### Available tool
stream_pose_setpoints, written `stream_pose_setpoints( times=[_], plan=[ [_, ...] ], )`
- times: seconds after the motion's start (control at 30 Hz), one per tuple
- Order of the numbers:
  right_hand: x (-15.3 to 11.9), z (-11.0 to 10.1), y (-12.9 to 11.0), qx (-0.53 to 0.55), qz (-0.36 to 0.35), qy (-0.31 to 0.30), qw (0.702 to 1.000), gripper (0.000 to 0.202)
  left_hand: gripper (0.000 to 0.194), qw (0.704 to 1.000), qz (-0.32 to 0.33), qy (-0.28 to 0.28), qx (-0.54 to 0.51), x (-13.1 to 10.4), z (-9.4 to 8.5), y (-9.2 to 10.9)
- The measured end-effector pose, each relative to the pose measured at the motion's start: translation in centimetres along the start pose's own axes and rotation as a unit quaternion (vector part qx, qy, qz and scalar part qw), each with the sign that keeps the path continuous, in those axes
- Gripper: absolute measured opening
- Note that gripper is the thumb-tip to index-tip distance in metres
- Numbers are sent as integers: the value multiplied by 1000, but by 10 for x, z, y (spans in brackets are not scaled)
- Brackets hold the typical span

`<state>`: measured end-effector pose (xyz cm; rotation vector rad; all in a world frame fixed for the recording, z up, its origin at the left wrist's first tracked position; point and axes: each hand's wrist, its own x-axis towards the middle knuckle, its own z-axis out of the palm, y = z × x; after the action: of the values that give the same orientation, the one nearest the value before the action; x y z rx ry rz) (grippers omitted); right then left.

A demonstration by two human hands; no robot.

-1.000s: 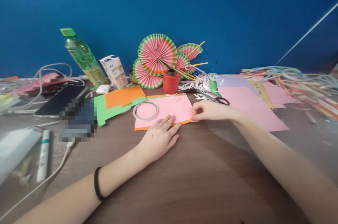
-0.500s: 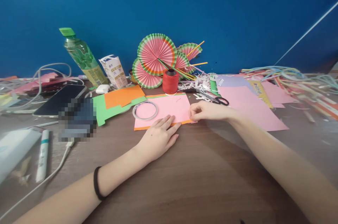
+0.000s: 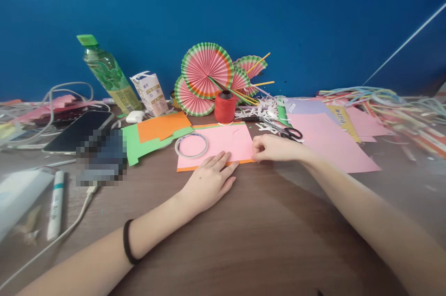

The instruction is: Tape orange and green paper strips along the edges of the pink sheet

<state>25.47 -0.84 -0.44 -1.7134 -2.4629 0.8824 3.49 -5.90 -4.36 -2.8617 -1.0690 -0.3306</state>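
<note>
A pink sheet (image 3: 235,140) with an orange strip along its near edge and green and orange along its far edge lies on the table. My left hand (image 3: 211,177) rests flat on its near edge, fingers spread. At the sheet's right edge, near the corner, my right hand (image 3: 268,148) has its fingers pinched together; what they hold, if anything, is too small to tell. A roll of tape (image 3: 177,147) lies on the left part of the sheet. Behind the sheet stands a red thread spool (image 3: 225,109).
Black-handled scissors (image 3: 291,134) and pink paper (image 3: 334,142) lie to the right. Folded paper fans (image 3: 206,71) stand behind. To the left are orange paper (image 3: 163,126), a carton (image 3: 151,94), a green bottle (image 3: 108,73), a phone (image 3: 81,131) and a marker (image 3: 55,205).
My right hand has shifted very slightly to the right along the sheet's edge, still pinched. My left hand has stayed in place.
</note>
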Motion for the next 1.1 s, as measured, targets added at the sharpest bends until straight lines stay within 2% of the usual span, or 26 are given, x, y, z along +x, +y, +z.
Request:
stream_pose_setpoints(
  times=[0.37, 0.6, 0.93, 1.03, 1.1],
  plan=[
    [0, 2, 0, -17, 12, 3, 1000, 12, 39, 1000, 1, -1, 6, 0, 0, 0],
    [2, 0, -1, -54, 54, -7, 997, 19, 38, 1000, 1, 5, 8, 0, -1, 0],
    [-4, -17, 8, -51, 98, -64, 992, 20, 39, 1000, 2, 6, 11, 0, 0, 0],
    [-6, -23, 11, -58, 122, -59, 989, 20, 39, 1000, 2, 7, 11, -1, 0, 0],
    [-6, -24, 11, -53, 112, -45, 991, 21, 39, 1000, 1, 6, 13, -1, 0, 0]
  ],
)
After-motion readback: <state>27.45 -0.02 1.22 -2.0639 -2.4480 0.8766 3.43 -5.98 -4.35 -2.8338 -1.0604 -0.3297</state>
